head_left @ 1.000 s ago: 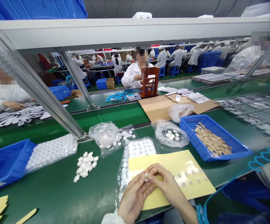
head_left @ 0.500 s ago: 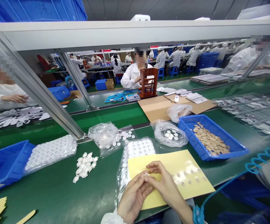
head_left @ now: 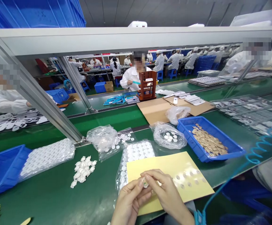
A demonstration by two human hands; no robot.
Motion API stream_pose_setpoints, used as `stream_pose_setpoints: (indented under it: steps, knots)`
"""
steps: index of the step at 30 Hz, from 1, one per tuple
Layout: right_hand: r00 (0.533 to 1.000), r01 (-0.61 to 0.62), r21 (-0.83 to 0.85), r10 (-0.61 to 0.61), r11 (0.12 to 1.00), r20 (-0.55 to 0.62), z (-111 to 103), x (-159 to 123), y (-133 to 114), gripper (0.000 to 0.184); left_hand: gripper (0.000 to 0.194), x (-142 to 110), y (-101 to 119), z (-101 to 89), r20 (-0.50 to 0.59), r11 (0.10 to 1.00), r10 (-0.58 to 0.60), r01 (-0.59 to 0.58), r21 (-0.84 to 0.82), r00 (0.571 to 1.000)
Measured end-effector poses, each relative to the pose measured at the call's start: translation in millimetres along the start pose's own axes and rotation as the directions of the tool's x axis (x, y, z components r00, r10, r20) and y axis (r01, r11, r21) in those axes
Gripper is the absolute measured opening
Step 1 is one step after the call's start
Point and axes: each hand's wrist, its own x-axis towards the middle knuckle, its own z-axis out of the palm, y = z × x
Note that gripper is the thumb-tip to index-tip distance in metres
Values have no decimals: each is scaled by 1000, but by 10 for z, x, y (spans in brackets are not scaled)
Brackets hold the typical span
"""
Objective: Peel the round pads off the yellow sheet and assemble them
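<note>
A small round white piece (head_left: pixel 145 183) with a dull, faintly greenish centre is pinched between the fingertips of both hands. My left hand (head_left: pixel 130 198) grips it from the left, thumb and forefinger closed on its edge. From the other side my right hand (head_left: pixel 162 189) holds it with thumb and fingers. Both hands are over the near part of a yellow sheet (head_left: pixel 173 162), which carries rows of small round clear stickers (head_left: pixel 187 175). Left of the hands lies a loose heap of similar white round pieces (head_left: pixel 83 170) on the green table.
Behind the sheet is a bag of white discs (head_left: pixel 139 150). A blue tray (head_left: pixel 234 153) of tan discs stands to the right, beside an open plastic bag (head_left: pixel 158 137). At left are another blue bin (head_left: pixel 2 172) and a metal post (head_left: pixel 46 90). A co-worker (head_left: pixel 130 76) sits opposite.
The round piece has been turned so its face shows more, and my right fingers have drawn in closer around it. Across the table, the co-worker now holds up a blue strip.
</note>
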Motion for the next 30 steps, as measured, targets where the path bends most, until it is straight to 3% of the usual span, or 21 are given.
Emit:
stream_pose_setpoints:
  steps: [3, 6, 9, 12, 18, 30]
  knots:
    - [998, 18, -26, -19, 1000, -62, 8, -37, 17, 21, 22, 5, -20, -12, -18, 999, -11, 10, -52, 1000]
    - [983, 133, -77, -142, 988, -120, -8, -88, 20, 18, 30, -14, -10, 3, 6, 996, 18, -18, -92, 1000]
    - [926, 339, -158, -359, 928, -121, -47, -111, -6, 12, 28, -55, 15, 29, 29, 993, 74, -71, -95, 997]
    - [873, 452, -187, -476, 872, -110, -81, -103, -35, 15, 27, -98, 34, 52, 32, 991, 121, -119, -64, 992]
    - [854, 488, -176, -509, 855, -104, -92, -82, -70, 16, 29, -146, 47, 68, 28, 985, 171, -171, 11, 985]
    - [809, 551, -201, -577, 810, -109, -108, -118, -83, 19, 26, -204, 46, 115, 1, 982, 187, -187, -15, 982]
